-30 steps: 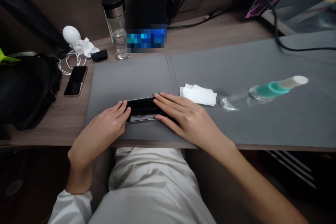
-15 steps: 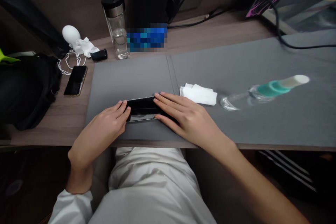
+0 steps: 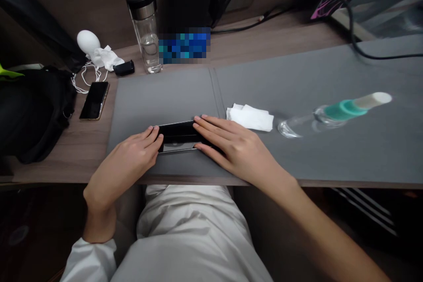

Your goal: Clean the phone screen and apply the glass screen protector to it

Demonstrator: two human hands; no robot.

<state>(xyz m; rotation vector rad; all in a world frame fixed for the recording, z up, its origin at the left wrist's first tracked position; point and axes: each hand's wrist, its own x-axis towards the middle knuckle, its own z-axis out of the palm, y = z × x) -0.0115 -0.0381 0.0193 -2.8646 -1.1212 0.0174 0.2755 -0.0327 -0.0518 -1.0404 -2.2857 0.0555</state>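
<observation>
Your left hand (image 3: 132, 153), fingers curled, and your right hand (image 3: 236, 150), fingers spread, hold a narrow grip on either end of the glossy black smartphone (image 3: 178, 135), lying flat on the grey desk mat (image 3: 158, 97), just left of the crumpled white tissue (image 3: 250, 118).

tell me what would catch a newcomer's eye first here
The left hand and right hand rest on a black phone lying on the grey desk mat, near its front edge. To their right, a clear bottle with a teal band lies on its side beside a folded white tissue.
</observation>
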